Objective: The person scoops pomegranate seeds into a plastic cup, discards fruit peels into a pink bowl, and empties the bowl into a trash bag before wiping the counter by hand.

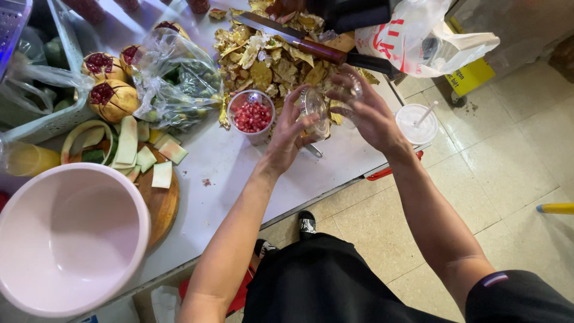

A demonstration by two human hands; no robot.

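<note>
My left hand (288, 133) and my right hand (366, 109) both grip clear plastic dome lids (317, 107) held together over the white table (239, 173). Just left of them stands a clear cup (252, 116) filled with red pomegranate seeds. A pile of yellowish pomegranate peel (272, 57) lies behind the hands, with a large wooden-handled knife (299, 40) resting across it.
Peeled pomegranates (107, 90) and a plastic bag of green fruit (176, 84) sit at the left. A round wooden board (158, 200) carries melon rind pieces. A big pink bowl (66, 239) is at the near left. A lidded cup with a straw (417, 122) stands on the table's right edge.
</note>
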